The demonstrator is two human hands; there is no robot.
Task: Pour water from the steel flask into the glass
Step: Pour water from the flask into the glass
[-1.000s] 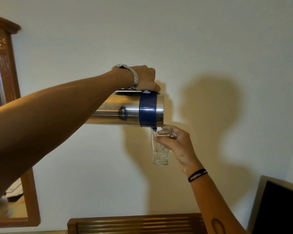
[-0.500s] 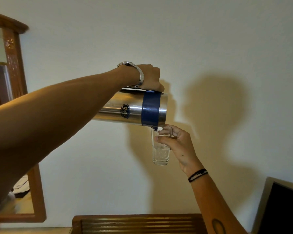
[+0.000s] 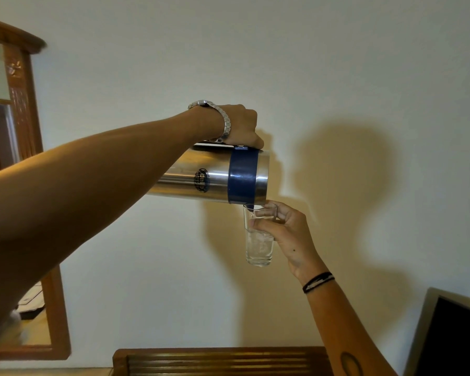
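Observation:
The steel flask (image 3: 209, 179), silver with a dark blue band near its mouth, lies almost level in the air, mouth to the right and tipped slightly down. My left hand (image 3: 242, 126), with a metal watch on the wrist, grips it from above at the band. Directly under the mouth stands an upright clear glass (image 3: 258, 240), held in the air by my right hand (image 3: 288, 237) around its upper part. Bubbly water fills roughly the lower half of the glass. The flask's spout touches or nearly touches the glass rim.
A plain wall lies behind both hands. A wood-framed mirror (image 3: 25, 131) hangs at the left. The top of a wooden slatted piece of furniture (image 3: 217, 360) runs along the bottom. A dark screen (image 3: 453, 337) stands at the lower right.
The flask's base has risen, so the flask now tips mouth-down instead of lying level. The water in the glass stands higher. My right hand and the glass have stayed put.

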